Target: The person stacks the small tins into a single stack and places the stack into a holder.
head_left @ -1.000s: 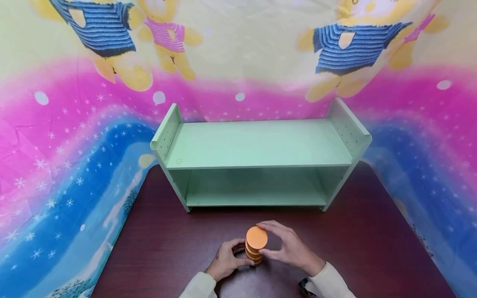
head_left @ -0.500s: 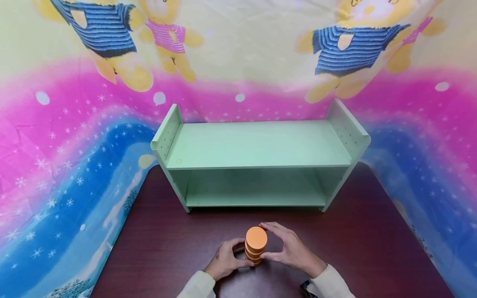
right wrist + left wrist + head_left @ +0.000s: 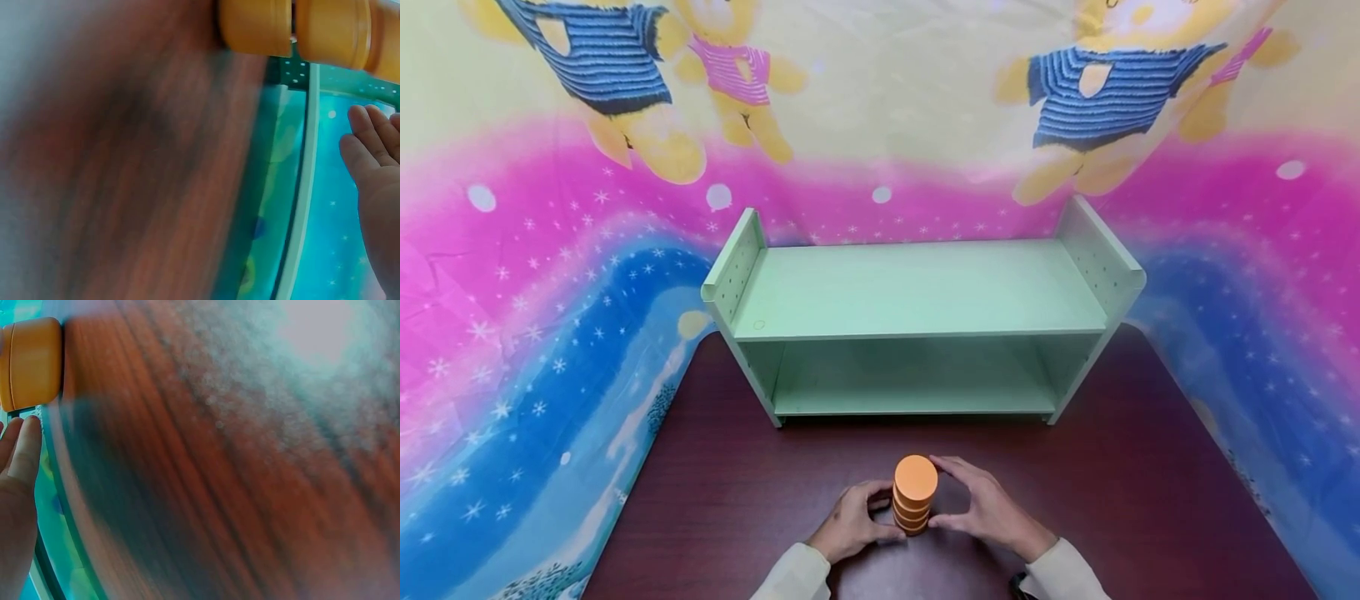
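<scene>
Several round orange containers, seemingly lidded, form an upright stack [image 3: 914, 492] on the dark table near its front. A seam runs round the lowest container [image 3: 37, 362] in the left wrist view. My left hand [image 3: 850, 521] curves loosely beside the stack's lower left, thumb in front and fingers behind, fingertips right at the side. On the other side, my right hand [image 3: 992, 512] is spread, its thumb and fingertips just off the stack. In the right wrist view its fingers [image 3: 375, 137] extend nearly straight, apart from the containers [image 3: 331, 31].
A pale green two-level shelf [image 3: 917, 292] stands behind the stack on the dark red-brown table [image 3: 715, 492]. Printed cloth [image 3: 880, 108] with bears and snowflakes hangs behind and along both sides.
The right hand has eased off the top container to the right, leaving a gap. The left thumb has drawn back slightly leftward. The stack stays upright in place.
</scene>
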